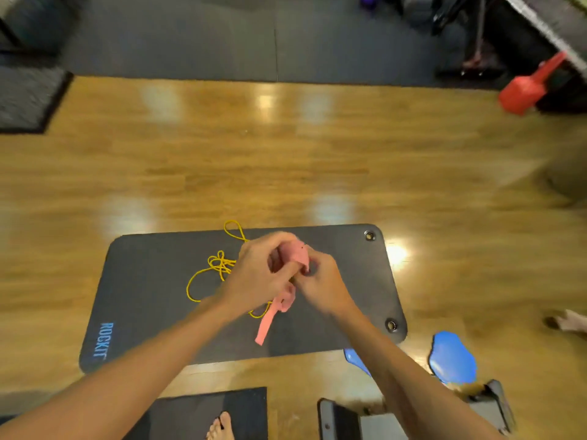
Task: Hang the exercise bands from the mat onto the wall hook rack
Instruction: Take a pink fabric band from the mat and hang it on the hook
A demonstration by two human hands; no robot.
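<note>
A pink flat exercise band (pixel 270 322) is held above the dark grey mat (pixel 143 296). My left hand (pixel 260 274) and my right hand (pixel 320 284) are both closed on its upper part, close together, and its loose end hangs down toward the mat. A thin yellow band (pixel 203 274) lies tangled in loops on the mat, just left of my hands and partly hidden behind them. No wall hook rack is in view.
Wooden floor (pixel 286 160) surrounds the mat. Two blue discs (pixel 451 357) and a dark step (pixel 343 420) lie at lower right. A second dark mat (pixel 197 411) with my bare foot (pixel 219 427) is below. A red kettlebell (pixel 527 87) sits upper right, gym gear behind it.
</note>
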